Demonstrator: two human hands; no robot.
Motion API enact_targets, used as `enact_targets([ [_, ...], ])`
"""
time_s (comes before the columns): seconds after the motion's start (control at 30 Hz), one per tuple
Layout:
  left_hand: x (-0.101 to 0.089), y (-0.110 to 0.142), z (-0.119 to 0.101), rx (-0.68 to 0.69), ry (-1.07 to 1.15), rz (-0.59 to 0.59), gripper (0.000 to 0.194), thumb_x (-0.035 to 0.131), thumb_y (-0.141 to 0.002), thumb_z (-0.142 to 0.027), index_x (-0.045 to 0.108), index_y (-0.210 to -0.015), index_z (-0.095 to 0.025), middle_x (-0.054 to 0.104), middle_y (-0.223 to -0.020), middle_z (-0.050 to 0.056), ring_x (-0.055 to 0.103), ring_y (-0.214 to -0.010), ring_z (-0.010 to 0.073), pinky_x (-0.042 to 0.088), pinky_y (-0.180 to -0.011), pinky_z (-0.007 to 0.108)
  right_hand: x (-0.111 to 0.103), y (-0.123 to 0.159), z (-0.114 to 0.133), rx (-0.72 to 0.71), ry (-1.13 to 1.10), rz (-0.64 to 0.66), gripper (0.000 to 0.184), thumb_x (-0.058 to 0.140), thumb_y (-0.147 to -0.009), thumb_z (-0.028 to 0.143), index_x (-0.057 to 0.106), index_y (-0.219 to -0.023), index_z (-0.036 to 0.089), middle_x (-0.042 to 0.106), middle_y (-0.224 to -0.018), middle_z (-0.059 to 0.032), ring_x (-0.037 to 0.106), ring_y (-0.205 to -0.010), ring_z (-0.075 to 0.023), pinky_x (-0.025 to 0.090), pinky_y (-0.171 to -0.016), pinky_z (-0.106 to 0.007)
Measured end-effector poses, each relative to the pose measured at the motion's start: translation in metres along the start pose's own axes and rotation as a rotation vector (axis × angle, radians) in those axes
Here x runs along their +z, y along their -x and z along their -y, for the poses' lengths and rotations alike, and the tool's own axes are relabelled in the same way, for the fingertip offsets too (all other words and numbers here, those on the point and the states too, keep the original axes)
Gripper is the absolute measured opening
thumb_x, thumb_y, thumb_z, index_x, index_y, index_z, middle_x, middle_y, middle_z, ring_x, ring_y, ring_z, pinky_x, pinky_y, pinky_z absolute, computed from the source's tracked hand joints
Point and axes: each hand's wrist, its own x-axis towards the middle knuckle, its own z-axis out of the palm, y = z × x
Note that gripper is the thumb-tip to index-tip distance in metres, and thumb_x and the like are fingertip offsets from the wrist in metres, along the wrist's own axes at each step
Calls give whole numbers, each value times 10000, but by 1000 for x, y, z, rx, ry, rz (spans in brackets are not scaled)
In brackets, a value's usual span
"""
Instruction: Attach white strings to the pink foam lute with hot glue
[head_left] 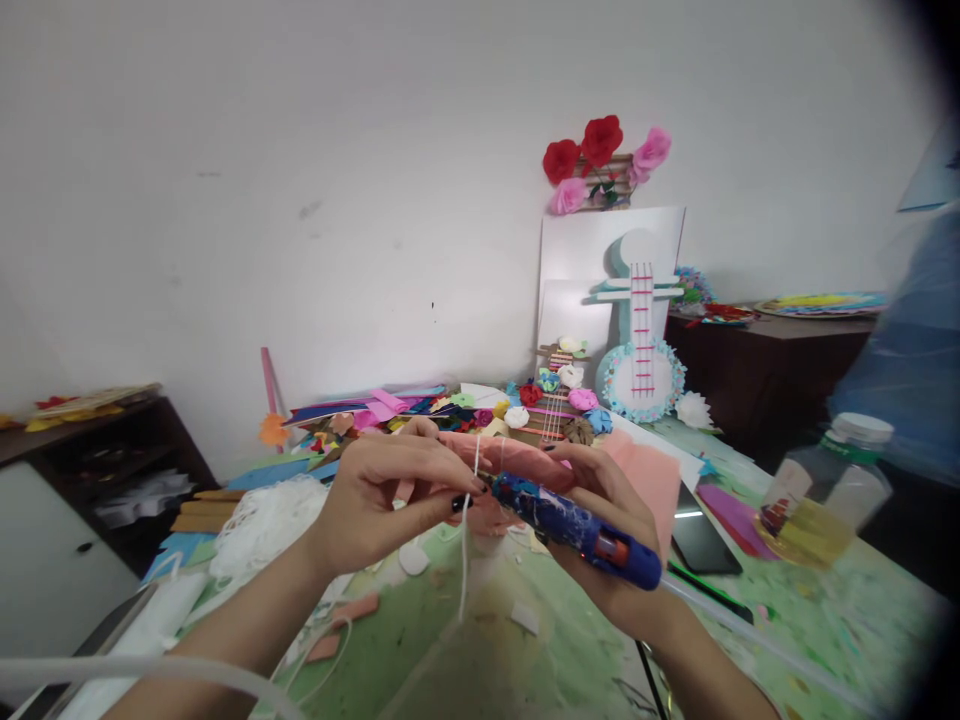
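My left hand (375,495) is closed, with thumb and fingertips pinched on a white cord (464,570) whose end hangs down. My right hand (611,580) grips a blue hot glue gun (577,525), its nozzle pointing left to the cord beside my left fingertips. A clear glue stick (742,625) sticks out of the gun's back end. Between the hands, a salmon-pink paper-covered piece (517,458) is held up, with cord running across it; my fingers and the gun hide part of it, and its full shape cannot be made out.
A tangle of white cord (266,530) lies left on the green tabletop (442,670). Paper flowers (577,398) and coloured sheets line the back. A paper banjo model (641,370) leans by the wall. To the right are a dark phone (709,540) and a bottle (817,500).
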Motion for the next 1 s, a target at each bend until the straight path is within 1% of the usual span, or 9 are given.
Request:
enact_targets([
  [0.13, 0, -1, -1, 55, -13, 37, 149, 689, -781, -103, 737, -864, -218, 751, -747, 10, 671, -633, 146, 449, -705, 348, 3, 1, -1, 2, -7, -25, 249, 642, -774, 102, 603, -990, 222, 444, -1258, -90, 524, -1126, -236, 456, -949, -325],
  [0.23, 1, -3, -2, 81, -37, 44, 160, 670, -784, -78, 728, -857, -208, 749, -751, 9, 669, -638, 138, 437, -696, 336, 4, 1, -1, -3, -13, -26, 237, 633, -776, 96, 589, -972, 222, 437, -1256, -88, 521, -1130, -235, 451, -954, -322],
  [0.37, 1, -3, -2, 138, -102, 81, 172, 663, -777, -58, 720, -857, -199, 745, -741, 10, 654, -600, 126, 434, -692, 329, 2, 1, -3, -22, -15, -9, 223, 627, -764, 83, 570, -932, 219, 428, -1267, -86, 500, -1157, -252, 429, -986, -353],
  [0.53, 0, -2, 0, 188, -168, 139, 187, 640, -782, -42, 713, -883, -181, 711, -668, 9, 606, -544, 108, 422, -654, 313, 0, 1, -5, -38, -19, 5, 258, 627, -757, 94, 579, -975, 224, 418, -1277, -97, 486, -1168, -277, 432, -978, -392],
  [0.67, 1, -1, 3, 220, -203, 179, 213, 603, -812, -58, 711, -932, -197, 662, -588, -13, 535, -493, 97, 420, -688, 333, 1, 1, -6, -43, -20, 11, 253, 625, -765, 112, 580, -986, 225, 412, -1280, -103, 486, -1170, -282, 435, -974, -405],
  [0.77, 1, -1, 6, 253, -242, 179, 217, 587, -830, -75, 701, -951, -215, 632, -553, -32, 508, -486, 93, 419, -711, 332, 2, 0, -6, -46, -21, 2, 224, 625, -763, 111, 573, -950, 222, 421, -1270, -103, 509, -1147, -272, 451, -954, -391],
  [0.87, 1, 0, 8, 297, -290, 169, 225, 589, -807, -70, 691, -947, -214, 603, -523, -41, 501, -483, 94, 418, -705, 322, 3, -1, -5, -53, -5, -11, 217, 625, -760, 118, 574, -944, 221, 433, -1261, -108, 518, -1145, -280, 461, -950, -401],
  [1.0, 2, -1, 12, 329, -303, 128, 274, 597, -764, -58, 681, -955, -235, 641, -564, -33, 527, -489, 103, 424, -702, 327, 4, -2, -5, -20, 31, -39, 160, 628, -782, 136, 588, -913, 219, 461, -1244, -115, 539, -1121, -280, 475, -940, -411],
])
